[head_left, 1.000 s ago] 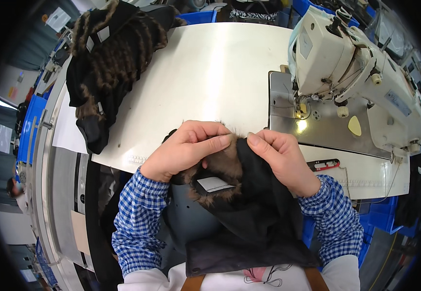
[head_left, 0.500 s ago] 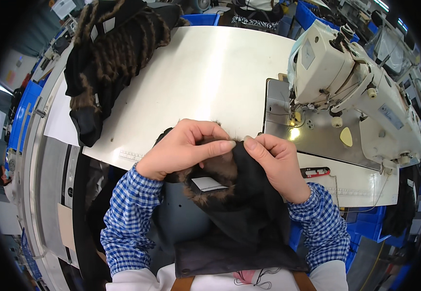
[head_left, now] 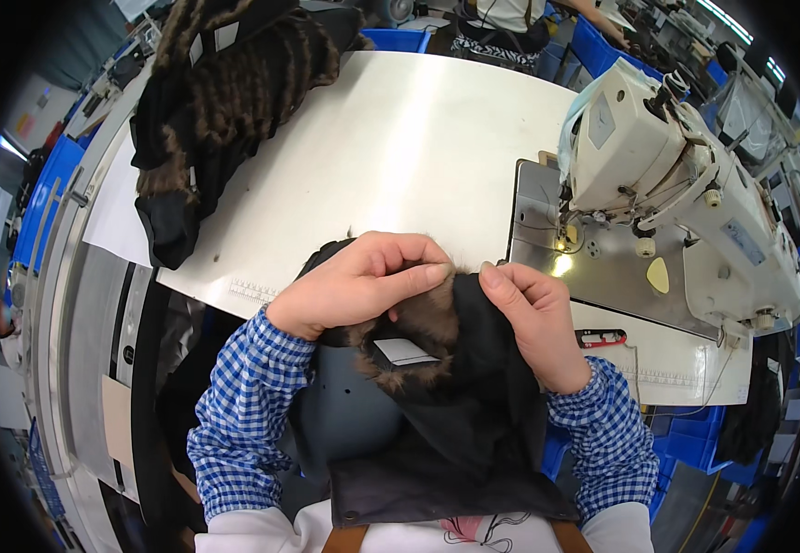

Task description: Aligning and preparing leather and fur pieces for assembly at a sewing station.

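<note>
A black garment piece (head_left: 474, 387) with brown fur trim (head_left: 423, 318) hangs between my hands at the table's front edge. My left hand (head_left: 372, 281) is closed, its thumb and forefinger pinching the furry edge. Beside it, my right hand (head_left: 533, 313) pinches the black fabric just to the right of the fur. A small white label (head_left: 402, 351) shows inside the fur-ringed opening. The cloth's lower part drapes down over my lap. The fingertips under the fabric are partly hidden.
The white sewing table (head_left: 400, 147) spreads ahead. On its right stands a white sewing machine (head_left: 640, 147) on a metal plate, with red-and-black thread snips (head_left: 601, 338) near it. Black garments with fur strips (head_left: 243, 101) are heaped at the far left. Blue bins (head_left: 49, 203) flank the table.
My hands keep their pinch on the garment, the right one now slightly farther from the left. The whole surroundings have shifted a little in view.
</note>
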`<state>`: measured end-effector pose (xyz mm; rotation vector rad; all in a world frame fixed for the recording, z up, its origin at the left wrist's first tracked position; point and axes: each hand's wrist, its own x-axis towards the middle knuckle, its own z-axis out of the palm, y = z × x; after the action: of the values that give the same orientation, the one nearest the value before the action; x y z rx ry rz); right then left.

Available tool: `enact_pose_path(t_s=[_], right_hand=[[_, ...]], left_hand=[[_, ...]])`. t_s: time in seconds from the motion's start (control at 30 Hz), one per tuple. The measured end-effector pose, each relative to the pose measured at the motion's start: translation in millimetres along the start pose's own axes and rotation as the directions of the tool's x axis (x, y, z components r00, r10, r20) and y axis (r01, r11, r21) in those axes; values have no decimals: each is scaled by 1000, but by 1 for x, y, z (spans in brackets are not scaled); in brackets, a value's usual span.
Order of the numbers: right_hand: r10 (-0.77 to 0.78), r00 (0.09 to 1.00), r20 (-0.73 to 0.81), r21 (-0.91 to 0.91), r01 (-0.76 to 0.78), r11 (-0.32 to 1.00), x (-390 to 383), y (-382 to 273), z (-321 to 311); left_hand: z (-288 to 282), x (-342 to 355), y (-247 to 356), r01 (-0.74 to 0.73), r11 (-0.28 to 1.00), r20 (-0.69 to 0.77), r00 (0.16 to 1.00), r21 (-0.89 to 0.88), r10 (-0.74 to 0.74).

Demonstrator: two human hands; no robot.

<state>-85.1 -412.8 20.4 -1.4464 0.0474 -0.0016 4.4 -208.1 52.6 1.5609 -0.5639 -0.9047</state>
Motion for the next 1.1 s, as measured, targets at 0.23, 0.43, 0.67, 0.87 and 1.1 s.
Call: enact_pose_path(t_s=[0.23,0.43,0.67,0.87,1.1], right_hand=[[40,999,-37,49,-38,998,-1,-7,1],[22,1000,-4,-15,-22,1000,-2,-2,-4],[-15,1000,23,115,12,993,-17,7,-2],[34,999,-2,199,-33,979,-21,9,3],[18,1000,-17,177,-14,984,-20,6,6]], left_hand=[[7,5,3,-10,1000,-69,998,-1,10],[11,10,8,0,999,-92,996,-41,-4],[-3,5,3,-52,991,39,998,-121,57],[-2,8,4,-36,988,53,998,-148,44],[-4,8,2,-43,987,56,997,-154,52]])
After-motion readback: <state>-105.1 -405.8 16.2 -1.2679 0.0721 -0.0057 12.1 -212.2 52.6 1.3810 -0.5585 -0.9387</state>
